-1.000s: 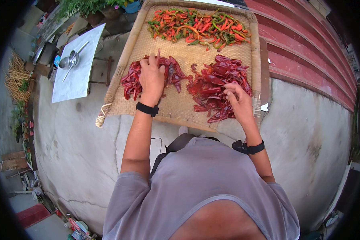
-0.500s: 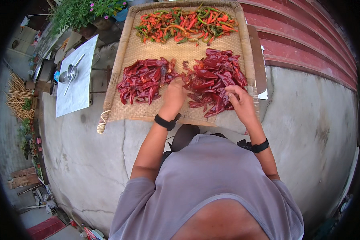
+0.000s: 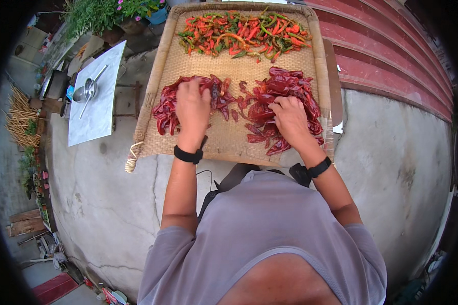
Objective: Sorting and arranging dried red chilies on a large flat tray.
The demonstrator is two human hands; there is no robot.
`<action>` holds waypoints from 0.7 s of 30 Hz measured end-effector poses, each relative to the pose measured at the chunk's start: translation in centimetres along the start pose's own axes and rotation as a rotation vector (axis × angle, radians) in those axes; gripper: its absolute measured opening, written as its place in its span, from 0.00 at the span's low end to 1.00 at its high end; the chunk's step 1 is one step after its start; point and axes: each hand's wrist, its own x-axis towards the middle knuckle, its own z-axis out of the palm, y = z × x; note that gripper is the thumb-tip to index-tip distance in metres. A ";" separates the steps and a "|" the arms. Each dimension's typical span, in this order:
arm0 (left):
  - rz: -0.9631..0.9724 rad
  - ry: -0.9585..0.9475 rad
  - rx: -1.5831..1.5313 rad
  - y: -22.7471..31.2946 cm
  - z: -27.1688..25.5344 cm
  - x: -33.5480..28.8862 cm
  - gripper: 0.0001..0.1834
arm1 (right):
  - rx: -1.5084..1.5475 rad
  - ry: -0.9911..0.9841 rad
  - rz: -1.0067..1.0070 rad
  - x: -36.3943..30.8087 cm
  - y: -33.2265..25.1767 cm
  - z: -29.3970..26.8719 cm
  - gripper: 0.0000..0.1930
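Two heaps of glossy dark red chili peppers lie on a woven tray (image 3: 213, 63). Over the left heap (image 3: 168, 104) is my left hand (image 3: 192, 107), its fingers apart and pointing down; the peppers under the palm are hidden. My right hand (image 3: 291, 119) rests on the right heap (image 3: 290, 81), fingers bent and closed on a dark red chili pepper (image 3: 262, 113); the fingertips are partly hidden. A few small shrivelled peppers (image 3: 234, 114) lie between the heaps. Across the far end spreads a band of smaller orange, red and green peppers (image 3: 244, 33).
A pale table (image 3: 96, 101) at the left holds a metal strainer or ladle (image 3: 90, 89). Potted plants (image 3: 107, 20) stand at the far left, near a bundle of sticks (image 3: 21, 117). Red ridged panels (image 3: 387, 56) rise at the right, above the concrete floor (image 3: 392, 147).
My left hand has moved left from the gap between the heaps onto the left heap. My right hand has shifted slightly left and settled onto the right heap.
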 end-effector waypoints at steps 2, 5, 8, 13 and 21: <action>0.040 -0.137 -0.160 0.0 1.3 -1.5 0.14 | -0.065 -0.067 -0.011 0.4 0.1 0.5 0.11; -0.029 -0.416 -0.323 2.3 2.5 -4.5 0.13 | -0.047 -0.104 0.061 0.9 -0.3 0.3 0.10; -0.067 -0.409 -0.391 4.5 3.0 -6.5 0.14 | 0.102 -0.086 0.122 1.2 -1.0 -1.3 0.08; 0.117 -0.385 -0.435 4.9 3.0 -6.6 0.14 | 0.480 -0.204 0.152 1.3 -1.9 -2.4 0.09; -0.056 -0.064 -0.096 0.0 1.6 -1.3 0.11 | -0.063 -0.113 0.141 2.7 -0.1 -0.8 0.16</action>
